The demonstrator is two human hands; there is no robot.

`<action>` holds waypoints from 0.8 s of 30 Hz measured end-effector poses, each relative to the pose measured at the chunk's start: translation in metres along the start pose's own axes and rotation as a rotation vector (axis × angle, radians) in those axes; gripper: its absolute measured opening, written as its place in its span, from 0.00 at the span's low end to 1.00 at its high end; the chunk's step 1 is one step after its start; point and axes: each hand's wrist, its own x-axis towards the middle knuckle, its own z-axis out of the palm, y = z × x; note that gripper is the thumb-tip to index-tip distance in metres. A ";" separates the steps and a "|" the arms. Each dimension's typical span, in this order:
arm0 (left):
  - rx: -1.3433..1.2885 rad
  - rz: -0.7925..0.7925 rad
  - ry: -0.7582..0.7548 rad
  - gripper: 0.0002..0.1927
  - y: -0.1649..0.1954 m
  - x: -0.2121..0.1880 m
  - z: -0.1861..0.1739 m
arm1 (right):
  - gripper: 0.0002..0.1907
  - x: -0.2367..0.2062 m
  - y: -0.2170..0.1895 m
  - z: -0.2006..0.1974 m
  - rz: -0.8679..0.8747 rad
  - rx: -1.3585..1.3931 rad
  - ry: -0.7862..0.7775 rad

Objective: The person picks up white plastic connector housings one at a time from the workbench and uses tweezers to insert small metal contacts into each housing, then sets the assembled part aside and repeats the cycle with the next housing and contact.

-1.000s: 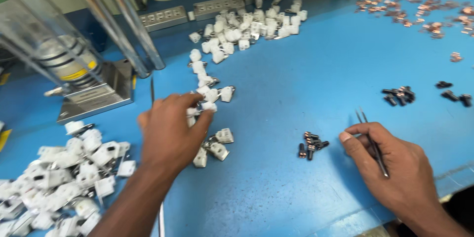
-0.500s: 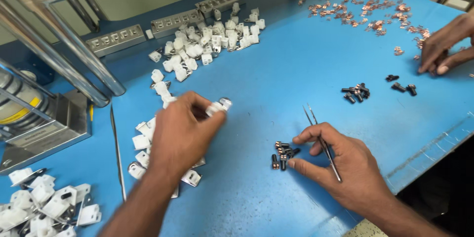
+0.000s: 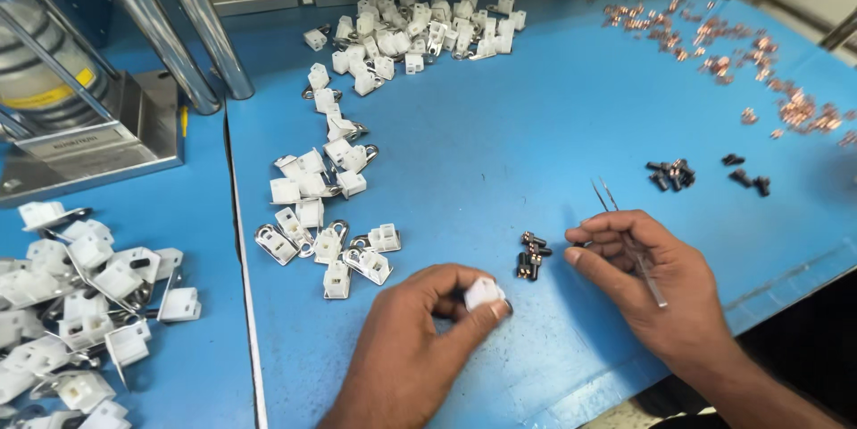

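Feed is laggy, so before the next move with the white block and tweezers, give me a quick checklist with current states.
1. White block pinched in left hand fingertips: ok.
2. Tweezers held in right hand: ok.
3. Tweezer tips holding a screw: not ok, they look empty.
4. Dark screws near the right hand's fingers: ok.
5. Block's opening facing the tweezers: cannot tell, fingers cover it.
6. Bare blue table between the hands and the white pile: ok.

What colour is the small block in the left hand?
White block, pinched by the left hand; head view.
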 end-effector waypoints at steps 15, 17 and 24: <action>-0.397 0.056 -0.414 0.17 0.005 0.006 -0.030 | 0.16 -0.032 -0.070 0.009 0.318 0.572 -0.401; -0.328 0.044 -0.413 0.17 0.006 0.005 -0.028 | 0.17 -0.033 -0.072 0.010 0.340 0.535 -0.390; -0.287 0.017 -0.307 0.15 0.001 -0.005 -0.023 | 0.17 -0.037 -0.076 0.023 0.200 0.257 -0.192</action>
